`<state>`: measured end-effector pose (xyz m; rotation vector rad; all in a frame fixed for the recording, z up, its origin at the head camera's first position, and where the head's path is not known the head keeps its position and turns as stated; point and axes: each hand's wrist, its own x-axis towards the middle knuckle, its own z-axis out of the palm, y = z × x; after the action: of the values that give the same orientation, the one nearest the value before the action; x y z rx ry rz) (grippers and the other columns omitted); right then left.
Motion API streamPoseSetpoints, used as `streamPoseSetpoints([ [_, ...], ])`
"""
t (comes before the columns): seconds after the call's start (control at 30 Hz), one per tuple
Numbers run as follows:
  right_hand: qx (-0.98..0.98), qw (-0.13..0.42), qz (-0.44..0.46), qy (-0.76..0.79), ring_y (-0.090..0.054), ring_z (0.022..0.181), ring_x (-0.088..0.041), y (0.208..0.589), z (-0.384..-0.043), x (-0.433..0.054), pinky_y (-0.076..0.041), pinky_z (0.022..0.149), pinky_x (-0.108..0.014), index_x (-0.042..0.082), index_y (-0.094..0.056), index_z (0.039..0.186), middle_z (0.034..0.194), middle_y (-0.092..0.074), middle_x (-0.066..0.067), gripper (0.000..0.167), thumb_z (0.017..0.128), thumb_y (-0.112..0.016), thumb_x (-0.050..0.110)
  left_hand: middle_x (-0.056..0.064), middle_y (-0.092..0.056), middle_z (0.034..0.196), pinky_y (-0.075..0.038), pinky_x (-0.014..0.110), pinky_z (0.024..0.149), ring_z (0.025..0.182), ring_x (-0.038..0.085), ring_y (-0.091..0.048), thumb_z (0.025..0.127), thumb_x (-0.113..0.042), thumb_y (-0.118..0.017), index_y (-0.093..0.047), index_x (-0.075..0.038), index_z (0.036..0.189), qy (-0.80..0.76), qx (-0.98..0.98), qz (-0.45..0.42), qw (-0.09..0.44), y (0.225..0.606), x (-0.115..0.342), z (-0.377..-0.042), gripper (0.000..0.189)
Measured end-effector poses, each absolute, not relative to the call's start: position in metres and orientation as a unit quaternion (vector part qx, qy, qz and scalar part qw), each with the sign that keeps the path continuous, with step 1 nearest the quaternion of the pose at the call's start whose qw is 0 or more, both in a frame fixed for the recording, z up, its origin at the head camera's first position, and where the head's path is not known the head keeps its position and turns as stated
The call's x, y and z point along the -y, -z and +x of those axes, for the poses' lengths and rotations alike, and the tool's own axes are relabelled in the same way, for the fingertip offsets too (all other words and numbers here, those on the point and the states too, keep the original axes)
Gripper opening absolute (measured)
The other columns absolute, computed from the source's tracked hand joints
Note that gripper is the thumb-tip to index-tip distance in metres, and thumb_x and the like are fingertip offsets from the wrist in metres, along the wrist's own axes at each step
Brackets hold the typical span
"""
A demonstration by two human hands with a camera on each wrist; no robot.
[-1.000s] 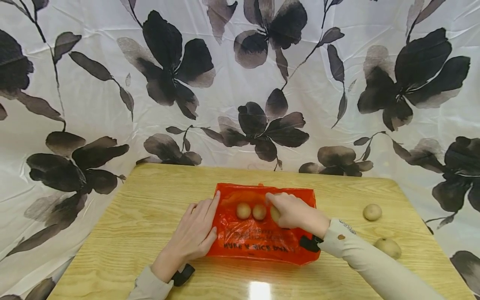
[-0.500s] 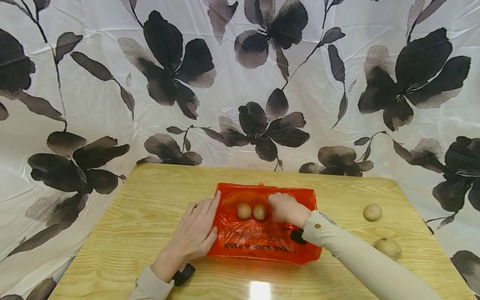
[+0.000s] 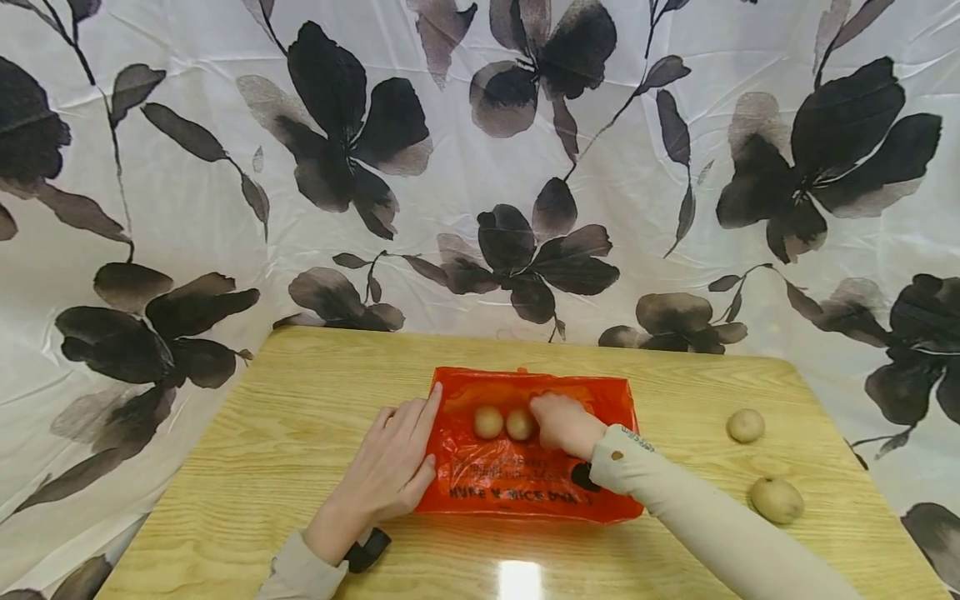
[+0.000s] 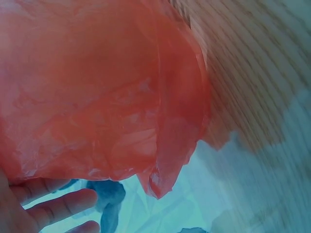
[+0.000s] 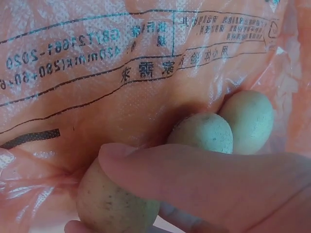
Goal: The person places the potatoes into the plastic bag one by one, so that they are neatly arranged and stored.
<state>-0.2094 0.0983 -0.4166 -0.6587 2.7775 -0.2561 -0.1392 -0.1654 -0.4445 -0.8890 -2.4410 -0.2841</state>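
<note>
The potato (image 5: 114, 201) in the right hand (image 3: 566, 423) shows only in the right wrist view, where the thumb lies over its top and a fingertip shows at its lower edge, so the right grip is closed round it; from the head the hand's back hides it. It is at the red plastic bag (image 3: 611, 396), just beside the near potato (image 3: 521, 423), which has the far potato (image 3: 488, 422) next to it, both resting on the red plastic. The right wrist view also brings out small mirrored lettering, including the figures 2020, while the head view gives the large dark letters along the bag's near side. The left hand (image 3: 390, 458) lies at the bag's left edge with its fingers extended and its grip loose, holding nothing. The left wrist view adds the thin, creased film and a few fingers at its margin, though it is hazy and I cannot tell how firmly they press. Only the head view takes in the upper loose potato (image 3: 746, 425) and lower loose potato (image 3: 777, 500), well apart from the bag on the wood-grain tabletop (image 3: 315, 400), and the flowered cloth (image 3: 420, 192) behind.
</note>
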Motion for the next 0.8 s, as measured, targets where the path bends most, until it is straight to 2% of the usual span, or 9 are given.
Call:
streamPoseSetpoints([
  [0.2, -0.961, 0.138, -0.221, 0.088, -0.06, 0.08, -0.035, 0.415, -0.2075, -0.0994, -0.044, 0.067, -0.044, 0.004, -0.059, 0.084, 0.089, -0.062, -0.017, 0.021, 0.075, -0.065, -0.014, 0.017, -0.053, 0.123, -0.039, 0.044, 0.085, 0.105, 0.03, -0.051, 0.08, -0.022, -0.049, -0.029, 0.007, 0.151, 0.106, 0.902, -0.328, 0.259, 0.4434, 0.1653, -0.1385, 0.079],
  [0.53, -0.963, 0.114, -0.222, 0.099, -0.062, 0.079, -0.037, 0.4174, -0.2064, -0.102, -0.048, 0.067, -0.046, 0.003, -0.059, 0.085, 0.086, -0.061, -0.016, 0.022, 0.075, -0.065, -0.015, 0.016, -0.054, 0.122, -0.039, 0.043, 0.083, 0.102, 0.029, -0.051, 0.079, -0.022, -0.049, -0.032, 0.009, 0.149, 0.104, 0.898, -0.333, 0.269, 0.4446, 0.1643, -0.139, 0.078],
  [0.8, -0.961, 0.129, -0.223, 0.098, -0.057, 0.073, -0.03, 0.4178, -0.2116, -0.1026, -0.044, 0.065, -0.041, 0.004, -0.059, 0.085, 0.082, -0.059, -0.013, 0.022, 0.076, -0.063, -0.016, 0.017, -0.054, 0.121, -0.039, 0.045, 0.084, 0.102, 0.03, -0.051, 0.08, -0.023, -0.045, -0.032, 0.009, 0.149, 0.104, 0.899, -0.331, 0.267, 0.444, 0.1656, -0.1392, 0.077],
])
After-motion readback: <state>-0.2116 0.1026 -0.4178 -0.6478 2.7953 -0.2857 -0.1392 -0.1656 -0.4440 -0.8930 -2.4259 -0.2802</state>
